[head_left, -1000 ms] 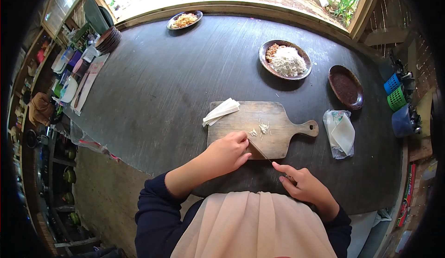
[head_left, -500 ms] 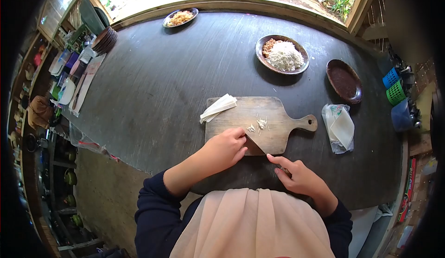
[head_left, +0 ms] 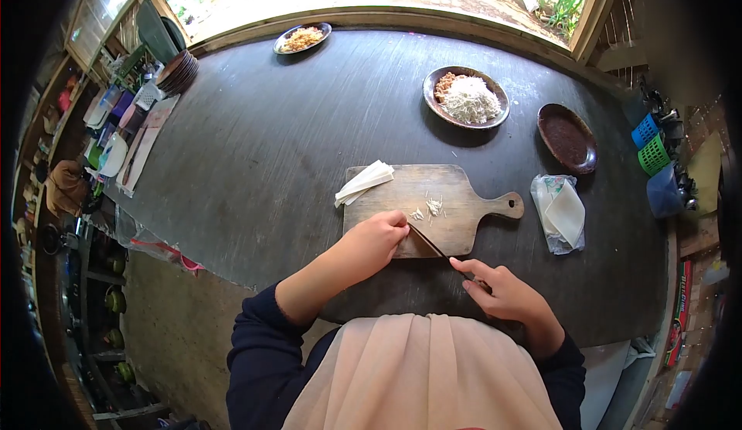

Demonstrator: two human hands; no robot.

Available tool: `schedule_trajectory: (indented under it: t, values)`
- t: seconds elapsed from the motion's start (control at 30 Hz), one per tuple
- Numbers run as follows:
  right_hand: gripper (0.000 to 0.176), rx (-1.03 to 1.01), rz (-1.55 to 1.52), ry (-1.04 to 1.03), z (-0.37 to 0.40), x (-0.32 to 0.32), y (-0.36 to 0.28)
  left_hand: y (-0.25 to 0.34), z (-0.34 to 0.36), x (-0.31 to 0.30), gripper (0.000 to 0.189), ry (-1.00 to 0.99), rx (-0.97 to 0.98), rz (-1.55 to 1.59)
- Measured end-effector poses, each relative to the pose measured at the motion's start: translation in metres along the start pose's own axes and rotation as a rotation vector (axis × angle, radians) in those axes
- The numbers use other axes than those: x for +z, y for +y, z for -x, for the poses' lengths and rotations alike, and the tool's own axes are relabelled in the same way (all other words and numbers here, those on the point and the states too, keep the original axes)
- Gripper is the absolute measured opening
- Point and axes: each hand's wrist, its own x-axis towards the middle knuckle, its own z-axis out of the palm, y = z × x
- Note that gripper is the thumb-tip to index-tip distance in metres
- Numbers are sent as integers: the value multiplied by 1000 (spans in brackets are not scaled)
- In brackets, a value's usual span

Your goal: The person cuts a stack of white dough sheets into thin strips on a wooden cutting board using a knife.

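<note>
My right hand (head_left: pixel 504 291) is wrapped round the handle of a knife (head_left: pixel 430 242), index finger stretched along its back. The blade slants up and left over the lower part of a wooden cutting board (head_left: pixel 456 182), its tip by my left fingertips. My left hand (head_left: pixel 380 238) is curled with its fingers pressed together at the board's lower left; whatever is under them is hidden. Thin white shreds (head_left: pixel 435 206) lie on the board just beyond the blade. A small stack of flat white strips (head_left: pixel 366 182) rests across the board's upper left corner.
Beyond the board stands a plate (head_left: pixel 506 113) with a white shredded heap and brown pieces. To the right are a dark oval dish (head_left: pixel 568 138) and a plastic packet of white sheets (head_left: pixel 563 213). Another filled plate (head_left: pixel 302 39) stands far back. Stacked brown dishes (head_left: pixel 178 72) are at left.
The knife blade has turned from showing its broad side to showing its narrow edge. My left hand stays in nearly the same place; the whole view has shifted slightly.
</note>
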Motion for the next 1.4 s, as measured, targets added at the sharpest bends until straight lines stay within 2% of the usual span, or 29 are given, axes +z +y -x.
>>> schedule_trajectory:
  t: [0.13, 0.33, 0.77, 0.83, 0.97, 1.17, 1.4]
  values:
    - [46, 82, -146, -24, -4, 1, -7, -4, 1, 4, 16, 36, 30, 11]
    - [47, 88, -171, 16, -6, 2, -12, -4, 1, -1, 18, 33, -25, 13]
    - [49, 56, -132, 95, -16, 15, -21, -15, -3, 8, 16, 97, 32, -25]
    - [47, 8, -160, 93, -18, 17, -16, -15, -3, 7, 12, 94, 58, -95]
    - [48, 38, -297, 143, -18, 25, -14, -21, -5, 16, 11, 122, 41, -84]
    - [47, 115, -364, 225, -10, 42, -17, -25, -7, 18, 14, 110, 37, -31]
    - [50, 141, -381, 225, -7, 46, -23, -25, -8, 13, 13, 58, 26, -54]
